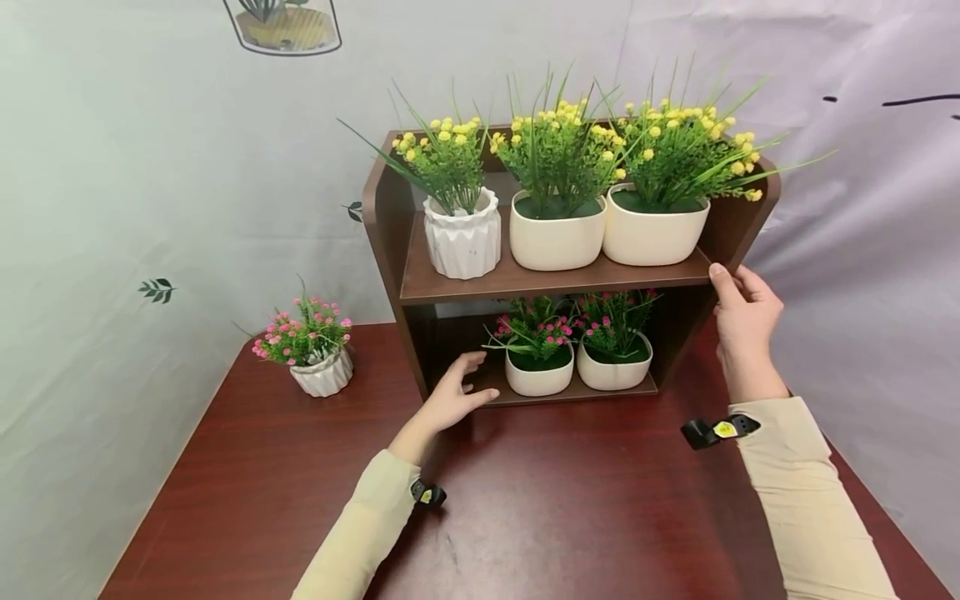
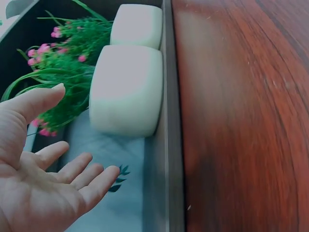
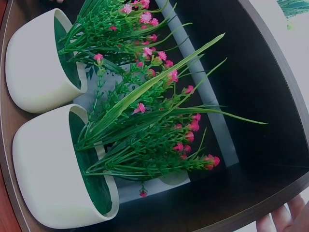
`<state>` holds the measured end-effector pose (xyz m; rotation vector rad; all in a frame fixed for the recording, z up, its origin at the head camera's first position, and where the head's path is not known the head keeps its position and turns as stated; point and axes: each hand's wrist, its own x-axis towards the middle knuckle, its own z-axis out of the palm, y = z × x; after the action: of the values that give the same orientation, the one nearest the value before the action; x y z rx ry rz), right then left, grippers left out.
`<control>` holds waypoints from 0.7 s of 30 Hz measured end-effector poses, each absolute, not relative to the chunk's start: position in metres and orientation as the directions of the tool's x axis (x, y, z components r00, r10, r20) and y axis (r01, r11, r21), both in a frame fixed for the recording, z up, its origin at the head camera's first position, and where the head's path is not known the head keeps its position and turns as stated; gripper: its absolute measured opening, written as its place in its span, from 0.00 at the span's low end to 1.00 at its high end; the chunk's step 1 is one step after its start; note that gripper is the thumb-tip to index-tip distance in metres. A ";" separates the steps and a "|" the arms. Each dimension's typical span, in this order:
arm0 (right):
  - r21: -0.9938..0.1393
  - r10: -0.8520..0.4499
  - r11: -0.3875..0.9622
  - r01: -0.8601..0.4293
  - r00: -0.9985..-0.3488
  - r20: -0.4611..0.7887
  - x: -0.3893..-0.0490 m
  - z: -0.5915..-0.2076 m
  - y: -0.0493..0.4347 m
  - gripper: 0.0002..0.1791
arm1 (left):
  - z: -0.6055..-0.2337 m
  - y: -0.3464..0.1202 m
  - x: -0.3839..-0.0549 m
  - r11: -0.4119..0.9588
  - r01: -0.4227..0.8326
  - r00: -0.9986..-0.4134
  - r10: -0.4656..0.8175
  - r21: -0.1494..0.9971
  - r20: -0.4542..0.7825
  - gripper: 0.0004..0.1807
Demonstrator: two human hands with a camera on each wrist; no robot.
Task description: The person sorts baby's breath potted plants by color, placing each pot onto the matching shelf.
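Observation:
A dark brown two-tier shelf (image 1: 480, 287) stands on the table. My right hand (image 1: 746, 321) grips its right side panel, the thumb on the front edge; in the right wrist view only some fingers (image 3: 282, 217) show at the panel. My left hand (image 1: 453, 392) is at the lower tier's left end, fingers spread and holding nothing. Just right of it sits a white pot with pink flowers (image 1: 538, 379), with a second pink-flowered pot (image 1: 615, 373) beside that. The left wrist view shows the left palm (image 2: 43, 193) turned up, apart from the nearer pot (image 2: 126, 92).
On the upper tier are a ribbed white pot (image 1: 463, 242) and two smooth white pots (image 1: 558, 242), all with yellow flowers. A small ribbed pot with pink flowers (image 1: 322, 373) stands on the reddish table (image 1: 570, 500), left of the shelf. Behind hangs a pale printed cloth (image 1: 187, 167).

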<state>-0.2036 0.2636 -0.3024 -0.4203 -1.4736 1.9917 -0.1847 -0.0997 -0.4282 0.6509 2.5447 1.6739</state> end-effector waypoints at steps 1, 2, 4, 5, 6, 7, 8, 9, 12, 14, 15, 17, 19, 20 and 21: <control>-0.939 0.642 -0.188 -0.288 -0.759 0.104 -0.204 -0.302 0.264 0.05 | -0.425 -0.103 -0.182 0.340 0.318 -0.917 0.348 0.885 0.196 0.32; -0.940 0.642 -0.186 -0.287 -0.759 0.105 -0.203 -0.303 0.264 0.05 | -0.423 -0.106 -0.180 0.335 0.292 -0.925 0.337 0.896 0.175 0.32; -0.939 0.644 -0.186 -0.289 -0.758 0.105 -0.203 -0.303 0.264 0.05 | -0.419 -0.112 -0.178 0.339 0.280 -0.931 0.326 0.898 0.168 0.29; -0.938 0.646 -0.186 -0.291 -0.756 0.107 -0.203 -0.303 0.265 0.05 | -0.417 -0.114 -0.176 0.340 0.273 -0.933 0.320 0.900 0.162 0.28; -0.937 0.649 -0.187 -0.294 -0.754 0.107 -0.202 -0.303 0.265 0.04 | -0.415 -0.117 -0.175 0.344 0.275 -0.934 0.317 0.898 0.165 0.27; -0.937 0.650 -0.187 -0.296 -0.752 0.108 -0.202 -0.303 0.265 0.04 | -0.411 -0.119 -0.172 0.351 0.283 -0.933 0.314 0.893 0.173 0.26; -0.935 0.652 -0.186 -0.301 -0.750 0.111 -0.202 -0.303 0.265 0.04 | -0.409 -0.122 -0.170 0.355 0.297 -0.931 0.313 0.886 0.187 0.25; -0.934 0.652 -0.189 -0.304 -0.750 0.112 -0.201 -0.303 0.265 0.04 | -0.406 -0.125 -0.168 0.357 0.311 -0.929 0.311 0.881 0.202 0.24; -0.930 0.647 -0.199 -0.310 -0.754 0.113 -0.201 -0.303 0.264 0.04 | -0.396 -0.135 -0.158 0.375 0.338 -0.927 0.289 0.863 0.238 0.21; -0.929 0.640 -0.208 -0.307 -0.760 0.108 -0.202 -0.302 0.264 0.05 | -0.387 -0.141 -0.150 0.370 0.351 -0.927 0.263 0.860 0.266 0.19; -0.929 0.636 -0.213 -0.302 -0.765 0.103 -0.202 -0.302 0.264 0.05 | -0.383 -0.144 -0.146 0.371 0.350 -0.931 0.242 0.860 0.274 0.18; -0.931 0.625 -0.223 -0.288 -0.775 0.090 -0.202 -0.301 0.264 0.05 | -0.376 -0.150 -0.139 0.377 0.340 -0.939 0.195 0.862 0.285 0.16; -0.936 0.611 -0.232 -0.266 -0.788 0.073 -0.202 -0.299 0.266 0.04 | -0.373 -0.157 -0.135 0.379 0.342 -0.939 0.164 0.860 0.301 0.15; -0.938 0.604 -0.235 -0.254 -0.795 0.063 -0.202 -0.298 0.267 0.04 | -0.375 -0.161 -0.135 0.382 0.346 -0.938 0.150 0.857 0.312 0.14; -0.941 0.597 -0.239 -0.241 -0.800 0.053 -0.202 -0.298 0.267 0.05 | -0.377 -0.166 -0.135 0.394 0.356 -0.935 0.140 0.848 0.327 0.14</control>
<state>-0.2020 0.2671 -0.2976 -0.4327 -1.4904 2.0746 -0.1347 -0.1658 -0.3768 0.5026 2.7866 1.7822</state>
